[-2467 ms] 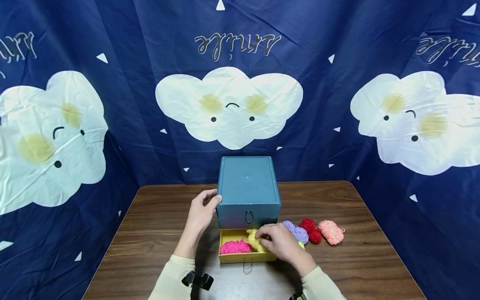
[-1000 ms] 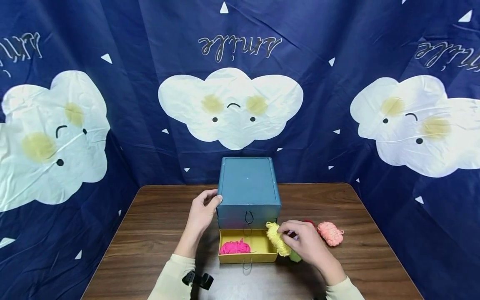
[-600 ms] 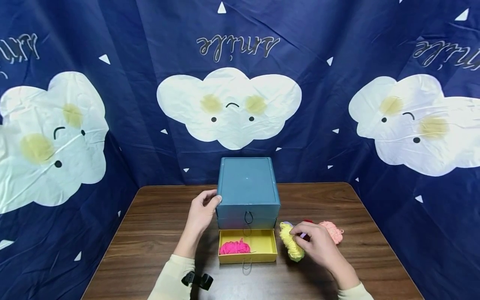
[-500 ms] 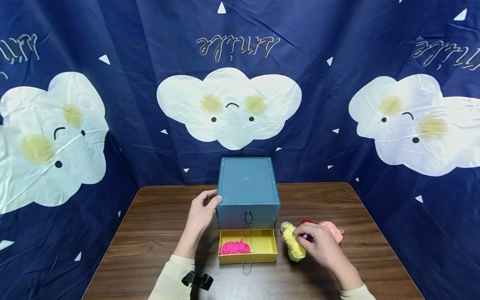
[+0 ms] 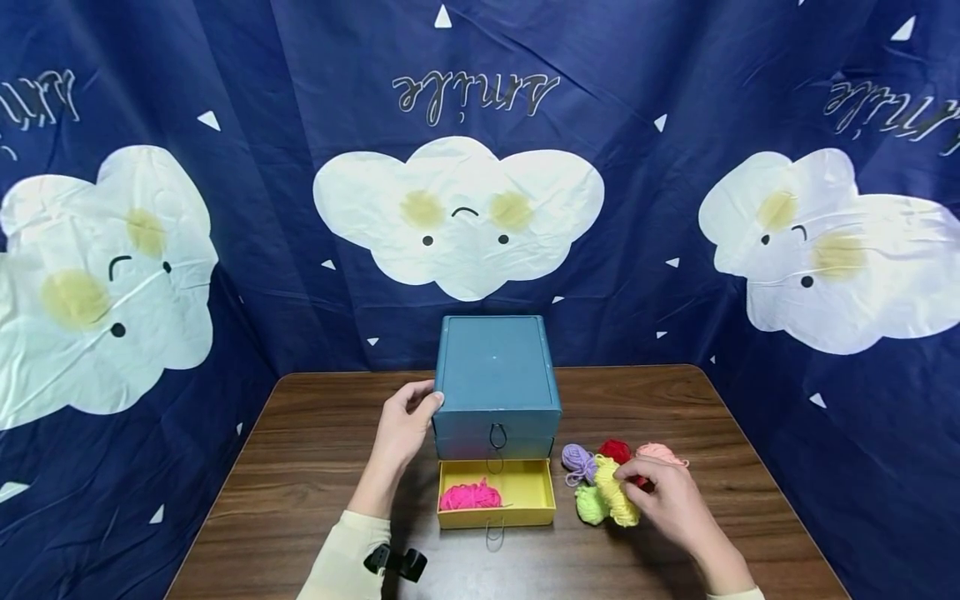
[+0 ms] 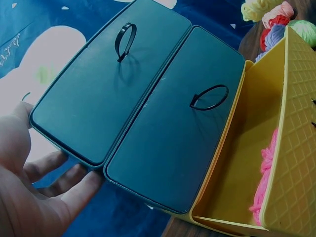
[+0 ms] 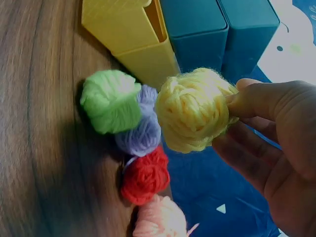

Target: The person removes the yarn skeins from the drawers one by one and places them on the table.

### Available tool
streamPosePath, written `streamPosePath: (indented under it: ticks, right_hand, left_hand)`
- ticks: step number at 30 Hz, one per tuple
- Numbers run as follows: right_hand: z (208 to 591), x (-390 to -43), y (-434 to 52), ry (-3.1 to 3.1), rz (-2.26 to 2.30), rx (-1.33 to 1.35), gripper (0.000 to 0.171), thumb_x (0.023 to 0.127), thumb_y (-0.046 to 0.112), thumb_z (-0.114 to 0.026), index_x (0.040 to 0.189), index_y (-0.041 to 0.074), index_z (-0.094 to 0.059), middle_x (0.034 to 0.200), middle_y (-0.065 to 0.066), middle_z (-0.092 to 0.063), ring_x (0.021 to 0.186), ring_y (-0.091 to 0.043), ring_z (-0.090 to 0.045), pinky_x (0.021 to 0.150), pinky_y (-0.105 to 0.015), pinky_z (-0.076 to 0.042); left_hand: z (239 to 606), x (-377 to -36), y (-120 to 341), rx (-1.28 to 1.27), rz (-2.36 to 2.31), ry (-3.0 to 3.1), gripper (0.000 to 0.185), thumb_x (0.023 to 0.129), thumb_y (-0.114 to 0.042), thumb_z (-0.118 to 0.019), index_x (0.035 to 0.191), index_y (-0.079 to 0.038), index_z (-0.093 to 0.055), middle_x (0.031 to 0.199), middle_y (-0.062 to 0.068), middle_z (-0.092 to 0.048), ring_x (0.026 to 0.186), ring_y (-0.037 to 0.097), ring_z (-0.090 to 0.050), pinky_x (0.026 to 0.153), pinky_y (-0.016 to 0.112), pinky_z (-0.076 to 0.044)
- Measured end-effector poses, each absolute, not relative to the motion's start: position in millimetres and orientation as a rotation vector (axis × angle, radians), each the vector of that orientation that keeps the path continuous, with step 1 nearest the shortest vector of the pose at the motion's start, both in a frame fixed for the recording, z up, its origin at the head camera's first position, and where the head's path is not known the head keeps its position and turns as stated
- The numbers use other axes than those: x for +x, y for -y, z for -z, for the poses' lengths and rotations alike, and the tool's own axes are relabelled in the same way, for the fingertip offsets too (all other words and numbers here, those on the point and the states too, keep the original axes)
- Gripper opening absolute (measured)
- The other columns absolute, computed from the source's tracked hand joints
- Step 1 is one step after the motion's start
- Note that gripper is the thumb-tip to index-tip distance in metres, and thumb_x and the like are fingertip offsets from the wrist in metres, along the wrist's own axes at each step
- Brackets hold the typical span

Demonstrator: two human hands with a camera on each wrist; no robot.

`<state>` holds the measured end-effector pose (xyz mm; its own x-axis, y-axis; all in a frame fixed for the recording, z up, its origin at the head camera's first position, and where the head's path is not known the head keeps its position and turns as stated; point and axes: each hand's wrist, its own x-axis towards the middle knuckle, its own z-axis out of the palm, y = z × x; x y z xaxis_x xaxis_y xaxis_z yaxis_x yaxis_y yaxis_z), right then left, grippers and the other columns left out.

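My right hand [image 5: 667, 500] pinches a yellow yarn ball [image 5: 617, 500] [image 7: 195, 109] just above the table, right of the open yellow drawer [image 5: 536, 510]. Around it lie a green ball [image 5: 588, 505] [image 7: 111, 100], a purple ball [image 5: 576, 458] [image 7: 143, 132], a red ball [image 5: 617, 451] [image 7: 145, 178] and a salmon ball [image 5: 660, 452] [image 7: 160, 218]. A pink yarn ball [image 5: 468, 496] [image 6: 264, 177] lies in the drawer. My left hand [image 5: 405, 421] [image 6: 29, 197] holds the left side of the teal drawer box [image 5: 495, 379] [image 6: 143, 108].
The brown wooden table [image 5: 315, 467] is walled in by a dark blue cloth with white clouds [image 5: 457, 212] at the back and both sides. Two upper teal drawers with black loop pulls [image 6: 210, 96] are closed.
My right hand lifted the yellow ball out of the drawer and carried it right, to the group of balls on the table. The left hand stayed on the box.
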<state>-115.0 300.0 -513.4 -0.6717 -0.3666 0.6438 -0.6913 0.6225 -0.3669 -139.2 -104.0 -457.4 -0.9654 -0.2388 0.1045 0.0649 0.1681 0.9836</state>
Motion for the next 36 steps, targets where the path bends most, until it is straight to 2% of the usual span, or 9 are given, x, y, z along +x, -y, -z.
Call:
streamPosePath:
  ticks: [5, 9, 16, 25, 36]
  right_hand:
    - [516, -110, -306, 2.389, -0.85, 0.772, 0.037, 0.065, -0.01, -0.084, 0.083, 0.021, -0.075, 0.08, 0.015, -0.068, 0.069, 0.004, -0.056, 0.059, -0.019, -0.049]
    - [521, -107, -309, 2.428, -0.883, 0.741, 0.036, 0.068, -0.01, -0.082, 0.083, 0.021, -0.074, 0.083, 0.013, -0.071, 0.069, 0.008, -0.055, 0.057, -0.02, -0.049]
    - [534, -106, -315, 2.473, -0.906, 0.694, 0.036, 0.068, -0.01, -0.083, 0.083, 0.022, -0.074, 0.083, 0.012, -0.072, 0.068, 0.008, -0.057, 0.058, -0.015, -0.047]
    - [542, -105, -321, 2.576, -0.935, 0.594, 0.032, 0.07, -0.008, -0.081, 0.083, 0.021, -0.074, 0.082, 0.01, -0.073, 0.067, 0.006, -0.059, 0.057, -0.022, -0.051]
    - [550, -104, -329, 2.731, -0.895, 0.546, 0.03, 0.073, -0.005, -0.082, 0.085, 0.022, -0.075, 0.086, 0.01, -0.074, 0.07, 0.004, -0.06, 0.061, -0.024, -0.051]
  left_hand:
    - [458, -139, 105, 0.176, 1.881, 2.211, 0.037, 0.098, -0.02, -0.069, 0.131, -0.003, -0.067, 0.116, 0.018, -0.068, 0.094, 0.012, -0.061, 0.079, 0.024, -0.053]
    - [458, -140, 105, 0.174, 1.886, 2.209, 0.037, 0.098, -0.019, -0.069, 0.131, -0.003, -0.067, 0.114, 0.017, -0.068, 0.094, 0.012, -0.061, 0.079, 0.024, -0.053]
    - [457, -139, 105, 0.173, 1.895, 2.212, 0.037, 0.098, -0.021, -0.069, 0.131, -0.004, -0.067, 0.114, 0.016, -0.068, 0.093, 0.012, -0.061, 0.079, 0.025, -0.053]
    - [453, -139, 104, 0.179, 1.894, 2.214, 0.038, 0.099, -0.023, -0.068, 0.132, -0.005, -0.067, 0.115, 0.017, -0.068, 0.095, 0.014, -0.061, 0.08, 0.026, -0.054]
    - [454, -138, 105, 0.182, 1.892, 2.227, 0.038, 0.099, -0.022, -0.068, 0.133, -0.005, -0.066, 0.117, 0.017, -0.068, 0.097, 0.015, -0.062, 0.082, 0.027, -0.054]
